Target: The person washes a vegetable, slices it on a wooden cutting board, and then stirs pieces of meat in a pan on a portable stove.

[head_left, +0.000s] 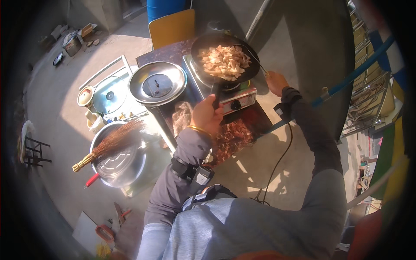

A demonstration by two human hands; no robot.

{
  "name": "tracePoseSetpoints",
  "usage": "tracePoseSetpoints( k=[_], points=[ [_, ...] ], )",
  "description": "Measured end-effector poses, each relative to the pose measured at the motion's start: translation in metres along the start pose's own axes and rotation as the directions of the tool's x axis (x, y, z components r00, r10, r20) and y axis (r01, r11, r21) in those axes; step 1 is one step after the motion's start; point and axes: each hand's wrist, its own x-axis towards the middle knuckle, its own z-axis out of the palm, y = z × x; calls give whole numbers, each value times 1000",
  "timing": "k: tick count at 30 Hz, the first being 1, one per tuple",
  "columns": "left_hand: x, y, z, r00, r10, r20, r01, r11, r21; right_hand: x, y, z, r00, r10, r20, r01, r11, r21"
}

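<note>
A dark frying pan (198, 42) sits on a portable stove (248, 100) with a black knob. Pale, browned chopped pieces of food (223, 63) fill the middle of the pan. My left hand (207, 116) is closed around the pan's black handle (215, 89), on the near side. To the right of the pan, my right hand (276, 83) grips a thin-handled metal cooking utensil (259, 63) that reaches over the rim. The utensil's far end cannot be made out among the food.
Left of the stove, a steel basin (135, 86) holds a round lid. A large metal bowl (141, 167) with a straw brush (115, 141) across it stands nearer. A black cable (281, 158) hangs below my right forearm; a blue pole (364, 67) slants on the right.
</note>
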Motion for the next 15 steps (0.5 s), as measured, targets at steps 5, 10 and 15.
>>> tracePoseSetpoints(
  k=[5, 10, 15],
  points=[
    [1, -2, 3, 998, -29, -60, 28, 1000, -13, -70, -24, -29, 836, 248, 490, -535, 568, 625],
    [11, -5, -2, 999, -18, -49, 16, 999, -28, -101, -14, -37, 904, -319, -285, 361, 926, 109],
    [11, -1, 0, 993, -89, -74, 84, 993, -79, -131, -38, -108, 979, -196, -47, 202, 952, 228]
  ],
)
